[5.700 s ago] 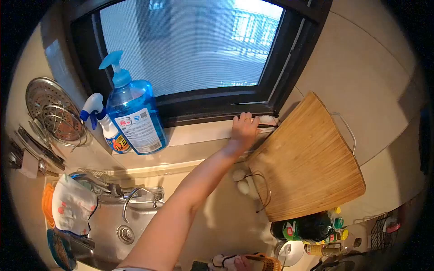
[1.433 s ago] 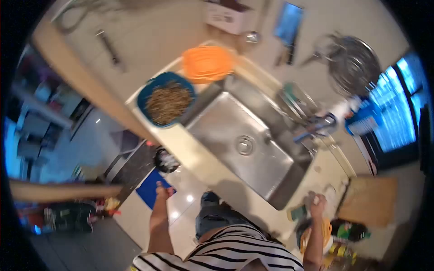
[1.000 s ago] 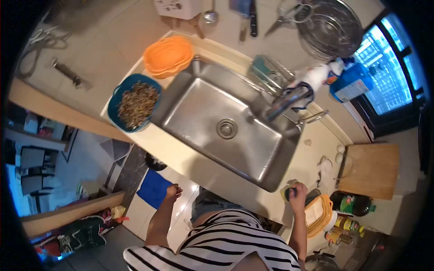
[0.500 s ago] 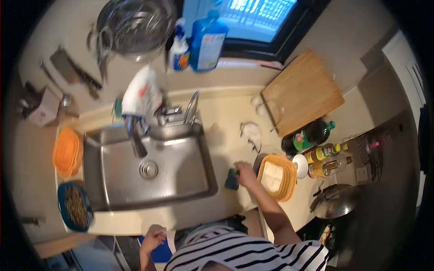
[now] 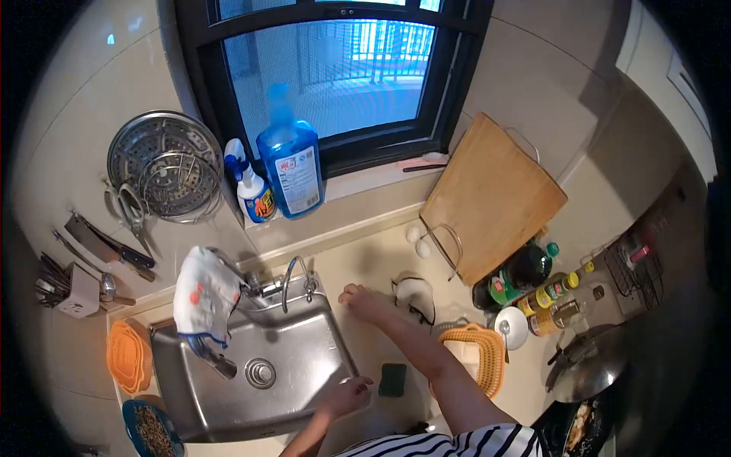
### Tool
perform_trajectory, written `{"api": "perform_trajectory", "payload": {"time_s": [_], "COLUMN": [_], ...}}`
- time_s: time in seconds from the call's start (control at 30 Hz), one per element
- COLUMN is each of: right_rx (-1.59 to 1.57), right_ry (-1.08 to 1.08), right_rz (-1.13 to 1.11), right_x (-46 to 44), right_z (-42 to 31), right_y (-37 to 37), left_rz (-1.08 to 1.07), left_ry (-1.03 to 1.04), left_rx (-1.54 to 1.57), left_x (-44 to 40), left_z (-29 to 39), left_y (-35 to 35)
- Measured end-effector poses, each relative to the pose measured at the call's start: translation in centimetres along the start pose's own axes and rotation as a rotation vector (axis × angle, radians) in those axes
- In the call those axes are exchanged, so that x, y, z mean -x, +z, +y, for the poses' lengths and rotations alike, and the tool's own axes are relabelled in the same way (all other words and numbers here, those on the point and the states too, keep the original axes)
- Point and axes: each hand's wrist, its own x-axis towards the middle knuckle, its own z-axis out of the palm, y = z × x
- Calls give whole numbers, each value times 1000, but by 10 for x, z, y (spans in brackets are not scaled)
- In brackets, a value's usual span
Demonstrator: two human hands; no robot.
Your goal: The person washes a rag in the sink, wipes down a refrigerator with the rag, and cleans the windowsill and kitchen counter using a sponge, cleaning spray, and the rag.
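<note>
My right hand (image 5: 358, 300) reaches over the counter just right of the sink's tap. Its fingers are bunched and point down; what they hold, if anything, is hidden. At the sink's right rim is my left hand (image 5: 352, 394), fingers loosely apart and nothing visible in them. A dark green scouring pad (image 5: 392, 380) lies flat on the counter beside that hand. The steel sink (image 5: 228, 407) has bare walls and a drain. Right of my right forearm stands an orange basket (image 5: 493, 358) with pale white blocks in it, partly hidden by the arm.
A white cloth (image 5: 205, 293) hangs over the tap. Scissors (image 5: 126, 206) and knives (image 5: 114, 247) hang on the left wall. A wooden cutting board (image 5: 495, 198) leans by the window, near several bottles (image 5: 525, 274). A lidded pan (image 5: 586, 369) is at right.
The view has tilted up toward the window. My right hand has moved from beside the scouring pad to near the tap; my left hand has come up to the sink's right rim.
</note>
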Motion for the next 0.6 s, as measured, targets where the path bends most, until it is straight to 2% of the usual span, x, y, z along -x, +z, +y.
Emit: {"api": "perform_trajectory", "payload": {"time_s": [0.07,0.13,0.17,0.23,0.27,0.33,0.37,0.43,0.47,0.53,0.6], "right_rx": [-8,235,480,157,173,103,97,45,37,86,244], "right_ry": [-9,-60,-109,118,89,99,98,244,249,218,254], "right_rz": [12,301,571,627,918,954,949,818,811,774,792], "right_x": [-17,-40,-61,-93,-107,-129,-136,-149,-152,-154,-142], "right_z": [32,65,77,100,97,106,113,123,124,125,109], "right_y": [10,1,-29,-95,-124,-161,-167,-173,-174,-176,-183], "left_rz": [-30,79,85,188,189,247,250,222,218,287,217], "left_ry": [-39,-47,-48,-90,-101,-134,-140,-117,-127,-37,-115], "left_rx": [-45,72,81,123,130,-94,-90,-215,-212,-287,-224], "left_x": [-5,-7,-14,-25,-27,-37,-42,-52,-53,-52,-52], "left_z": [4,-12,-24,-50,-41,-9,-5,-1,0,0,6], "left_y": [-5,-2,4,20,21,26,31,40,44,47,35]}}
